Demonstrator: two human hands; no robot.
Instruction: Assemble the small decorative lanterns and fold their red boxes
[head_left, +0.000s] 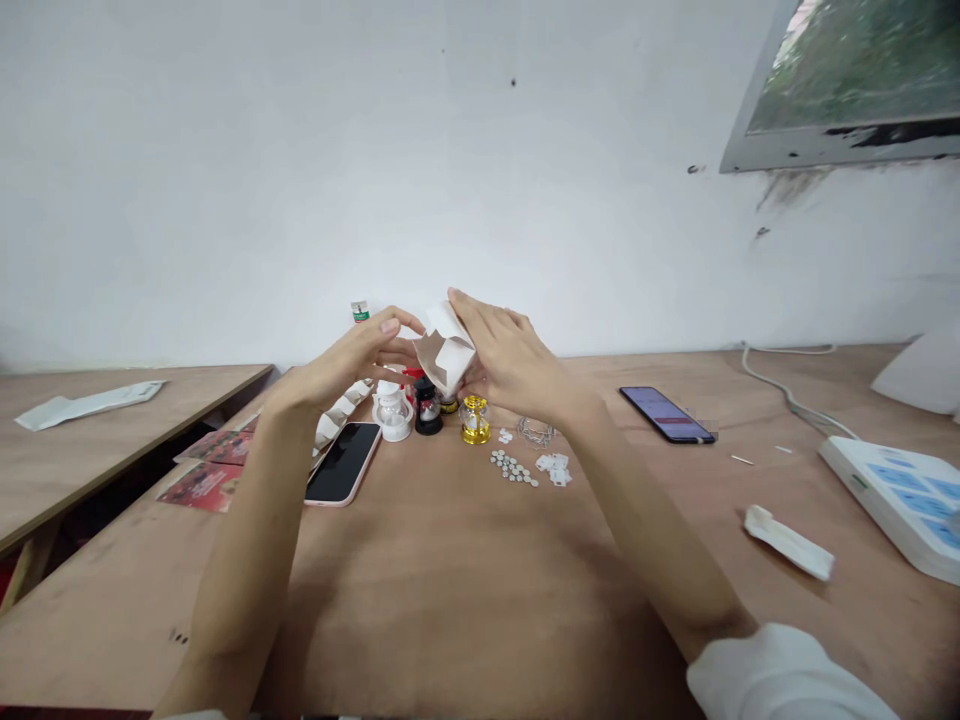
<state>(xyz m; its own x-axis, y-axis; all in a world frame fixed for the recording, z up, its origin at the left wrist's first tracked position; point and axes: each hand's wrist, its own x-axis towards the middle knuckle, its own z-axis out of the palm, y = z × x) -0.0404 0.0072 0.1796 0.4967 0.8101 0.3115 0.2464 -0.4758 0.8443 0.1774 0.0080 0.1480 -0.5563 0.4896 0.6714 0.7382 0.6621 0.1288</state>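
Note:
A small white cardboard box (456,362) is tilted above the table, its flaps open toward my left hand. My right hand (514,355) grips it from the right side. My left hand (367,352) is at the left of the box, fingers apart, with the fingertips close to a flap; whether they touch it I cannot tell. Beneath the hands stand miniature lanterns: a white one (393,410), a black one (428,408) and a gold one (475,420). Something red behind them is partly hidden.
Small round discs (514,468), white pieces (553,468) and thin wire parts (535,432) lie right of the lanterns. Phones lie at left (343,464) and right (666,414). Red printed cards (201,485), a paper strip (789,542) and a white device (900,500) are farther out.

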